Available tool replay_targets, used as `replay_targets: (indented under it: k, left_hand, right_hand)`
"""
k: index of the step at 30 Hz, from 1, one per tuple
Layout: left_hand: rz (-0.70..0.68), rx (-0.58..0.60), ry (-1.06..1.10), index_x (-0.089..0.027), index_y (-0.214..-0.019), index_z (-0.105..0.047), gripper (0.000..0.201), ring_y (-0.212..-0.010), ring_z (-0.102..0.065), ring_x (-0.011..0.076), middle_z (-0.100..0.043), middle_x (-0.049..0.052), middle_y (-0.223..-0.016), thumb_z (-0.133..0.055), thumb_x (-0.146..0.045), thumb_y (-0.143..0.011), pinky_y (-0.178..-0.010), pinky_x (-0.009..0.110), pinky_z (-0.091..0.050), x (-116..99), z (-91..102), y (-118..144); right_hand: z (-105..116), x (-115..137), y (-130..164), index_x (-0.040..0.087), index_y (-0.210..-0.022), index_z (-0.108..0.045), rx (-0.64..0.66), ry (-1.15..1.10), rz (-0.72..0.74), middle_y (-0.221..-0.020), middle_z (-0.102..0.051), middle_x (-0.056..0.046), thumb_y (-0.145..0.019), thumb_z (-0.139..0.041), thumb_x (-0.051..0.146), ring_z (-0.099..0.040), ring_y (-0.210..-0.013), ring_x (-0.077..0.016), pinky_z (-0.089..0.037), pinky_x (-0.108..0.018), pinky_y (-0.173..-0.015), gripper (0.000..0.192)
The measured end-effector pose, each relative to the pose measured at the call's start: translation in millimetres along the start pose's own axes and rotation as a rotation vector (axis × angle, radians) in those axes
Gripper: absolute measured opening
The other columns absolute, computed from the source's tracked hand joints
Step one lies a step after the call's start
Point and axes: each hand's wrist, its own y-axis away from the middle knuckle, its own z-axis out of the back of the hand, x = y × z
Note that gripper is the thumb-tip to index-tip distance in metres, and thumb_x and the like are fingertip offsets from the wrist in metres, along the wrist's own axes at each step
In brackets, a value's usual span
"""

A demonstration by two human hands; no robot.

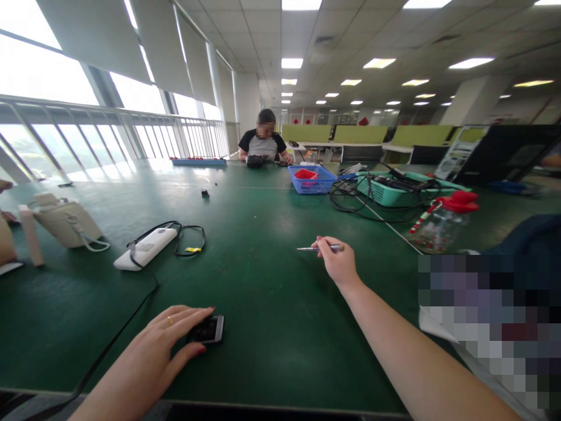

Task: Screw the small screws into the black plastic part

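Near the table's front edge, my left hand [173, 336] steadies a small dark rectangular device [214, 329] with a grey rim. Its fingers stretch over the far side and the thumb lies along the near side, hiding the device's left part. My right hand [337, 260] is raised over the table, closed around a slim screwdriver [309, 249] with a thin metal tip pointing left. The tool is well apart from the device.
A white power bank [146, 248] with a black cable lies left, beside a beige bag [65, 219]. Blue basket [312, 182], green basket [385, 196] and red-lidded jar [442, 225] stand right. A person [263, 143] sits at the far end.
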Motion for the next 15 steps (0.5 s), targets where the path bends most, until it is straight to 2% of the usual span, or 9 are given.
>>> replay_targets:
  k: [5, 15]
  left_hand:
    - [0.024, 0.009, 0.007, -0.037, -0.13, -0.058, 0.049, -0.104, -0.067, 0.0245, -0.069, 0.004, -0.117, -0.06, -0.053, -0.083, -0.091, 0.038, -0.057, 3.5, -1.8, 0.9]
    - [-0.031, 0.058, 0.004, -0.036, -0.127, -0.06, 0.041, -0.114, -0.063, 0.0248, -0.067, 0.003, -0.125, -0.058, -0.045, -0.087, -0.099, 0.039, -0.053, 5.2, 0.3, -2.4]
  right_hand:
    - [-0.5, -1.2, 0.1, 0.019, -0.068, -0.071, 0.0, -0.003, 0.002, -0.056, -0.06, -0.001, -0.087, -0.05, 0.043, -0.057, -0.055, -0.0168, -0.039, -0.028, -0.054, 0.037]
    - [0.2, 0.2, 0.4, 0.019, -0.067, -0.07, 0.013, -0.002, -0.005, -0.056, -0.06, -0.001, -0.088, -0.05, 0.043, -0.056, -0.055, -0.0163, -0.04, -0.028, -0.056, 0.037]
